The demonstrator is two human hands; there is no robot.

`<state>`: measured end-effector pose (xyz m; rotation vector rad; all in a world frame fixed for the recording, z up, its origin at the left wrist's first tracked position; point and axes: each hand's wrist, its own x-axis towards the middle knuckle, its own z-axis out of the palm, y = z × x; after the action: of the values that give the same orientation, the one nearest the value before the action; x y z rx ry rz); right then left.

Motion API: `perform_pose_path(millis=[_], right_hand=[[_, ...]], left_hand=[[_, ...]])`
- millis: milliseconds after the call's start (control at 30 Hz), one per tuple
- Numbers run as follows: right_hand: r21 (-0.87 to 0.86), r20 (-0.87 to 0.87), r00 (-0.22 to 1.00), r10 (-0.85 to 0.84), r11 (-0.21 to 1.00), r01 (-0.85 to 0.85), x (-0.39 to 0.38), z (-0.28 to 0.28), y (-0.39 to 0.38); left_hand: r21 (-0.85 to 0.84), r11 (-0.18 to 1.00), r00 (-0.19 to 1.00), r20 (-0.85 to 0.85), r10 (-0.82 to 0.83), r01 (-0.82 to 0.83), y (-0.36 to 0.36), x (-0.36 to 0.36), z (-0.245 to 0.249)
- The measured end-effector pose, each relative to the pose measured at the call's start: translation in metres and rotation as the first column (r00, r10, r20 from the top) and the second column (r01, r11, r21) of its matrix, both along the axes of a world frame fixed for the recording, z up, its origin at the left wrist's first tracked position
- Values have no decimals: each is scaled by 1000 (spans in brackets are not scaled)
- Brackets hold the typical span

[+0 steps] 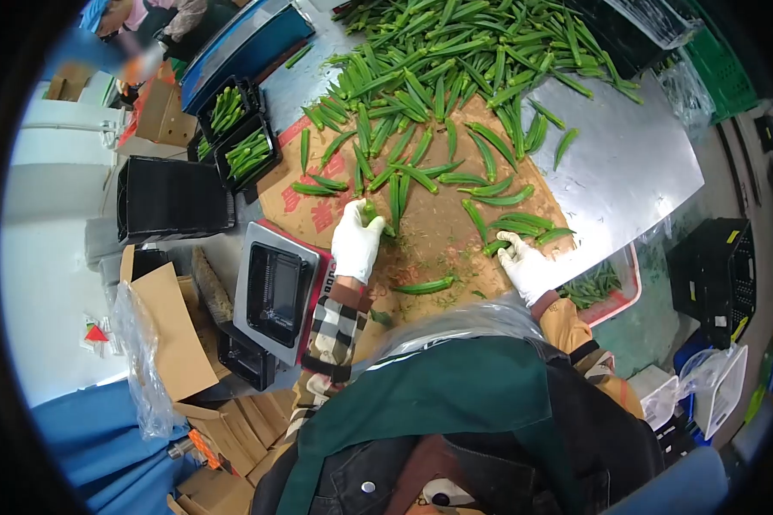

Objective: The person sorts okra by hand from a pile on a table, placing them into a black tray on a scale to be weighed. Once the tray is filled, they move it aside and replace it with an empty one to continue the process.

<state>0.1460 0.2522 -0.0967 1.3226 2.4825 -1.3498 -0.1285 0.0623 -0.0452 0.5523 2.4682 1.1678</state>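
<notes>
Our gloved left hand (356,243) is closed around an okra pod (372,209) on the brown cardboard (438,232). Our right hand (526,268) pinches a second pod (496,248) lying there. A black tray (275,292) sits just beside our left hand.

Black tray (276,296) on scale (241,302); stacked trays (172,199) left.

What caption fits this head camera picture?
Gloved left hand and right hand reach into okra pods spread on cardboard beside a black tray.
</notes>
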Motion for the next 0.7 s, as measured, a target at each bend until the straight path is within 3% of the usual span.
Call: perform_pose_path(millis=[33, 67, 133, 200, 233, 267, 300, 333, 367, 400, 467, 533, 600, 633, 667, 700], right_hand=[[-2, -52, 999, -8, 1000, 8, 1, -10, -1], [-3, -103, 995, -14, 1000, 14, 3, -16, -1], [-32, -41, 999, 11, 999, -12, 0, -6, 1], [-63, 17, 999, 28, 998, -27, 2, -6, 3], [-141, -193, 979, -62, 989, 35, 8, -38, -3], [-241, -398, 905, -151, 969, 56, 15, -71, -8], [-330, -567, 792, -225, 943, 32, 23, -104, -13], [28, -540, 834, 110, 993, -113, 21, -70, -8], [389, -437, 816, 379, 897, -208, 20, -35, -3], [131, -259, 957, 131, 986, -99, 25, -35, -16], [25, -117, 992, 50, 999, -47, 20, 13, -17], [17, -211, 977, -5, 1000, 9, 25, -1, -14], [-77, -215, 973, -87, 994, 72, 19, 5, -3], [-15, -191, 978, -82, 997, 81, 11, 19, 6], [105, -359, 931, -70, 988, 114, 6, 6, 11], [269, -403, 915, 15, 958, 103, -4, 4, 20]], left_hand=[[184, 982, 991, 131, 16, -40, 11, 10, 7], [258, 966, 969, 239, -55, -9, 26, 25, 28], [315, 949, 863, 478, -166, 9, 59, 62, 73], [386, 913, 736, 578, -352, 133, 86, 95, 98], [519, 807, 668, 497, -554, 283, 90, 109, 107], [510, 795, 575, 561, -596, 328, 93, 122, 97], [493, 712, 568, 433, -700, 501, 95, 124, 100], [444, 609, 530, 303, -792, 657, 97, 125, 103], [467, 684, 492, 477, -729, 561, 93, 125, 100], [448, 732, 533, 502, -681, 513, 87, 119, 93], [326, 850, 726, 445, -525, 415, 64, 111, 66], [234, 935, 854, 394, -341, 266, 37, 101, 55], [65, 966, 941, 218, -260, 252, 5, 90, 33], [-25, 971, 954, 193, -228, 238, -5, 88, 37], [-42, 976, 965, 165, -203, 213, -17, 89, 26], [-79, 964, 966, 74, -247, 253, -29, 93, 11]])
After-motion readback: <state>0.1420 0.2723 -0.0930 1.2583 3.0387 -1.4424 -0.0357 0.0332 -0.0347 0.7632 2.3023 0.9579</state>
